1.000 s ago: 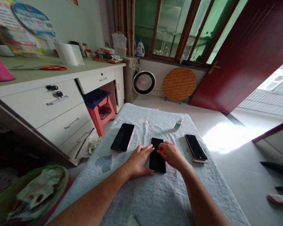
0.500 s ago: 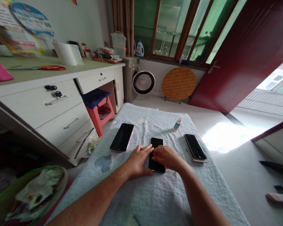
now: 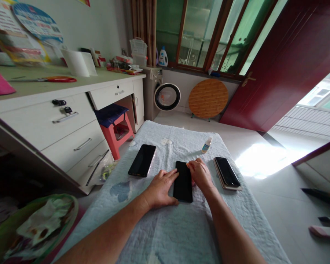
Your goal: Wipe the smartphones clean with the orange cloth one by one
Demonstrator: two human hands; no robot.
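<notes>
A black smartphone (image 3: 183, 187) lies face up on the pale blue quilted cloth (image 3: 176, 231). My left hand (image 3: 161, 189) is spread along its left side, fingertips on the upper left edge and thumb at the lower left corner. My right hand (image 3: 200, 172) is closed at the phone's upper right edge, gripping a small orange piece (image 3: 187, 165) mostly hidden by the fingers; its kind is unclear. A second black phone (image 3: 142, 160) lies to the left. To the right, another dark phone (image 3: 228, 171) rests on a light-coloured cover. Beyond my right hand stands a small spray bottle (image 3: 206, 145).
On the left is a white desk (image 3: 71, 124) with drawers, a paper roll (image 3: 78, 63) and red-handled scissors (image 3: 60, 79) on top. A pink stool (image 3: 117, 132) stands under it. A waste bin (image 3: 75, 205) is at lower left. Behind are a washing machine (image 3: 151, 91) and a round wooden board (image 3: 208, 98).
My right hand has slid from the middle of the phone up to its upper right edge, uncovering most of the screen. My left hand has stayed in place.
</notes>
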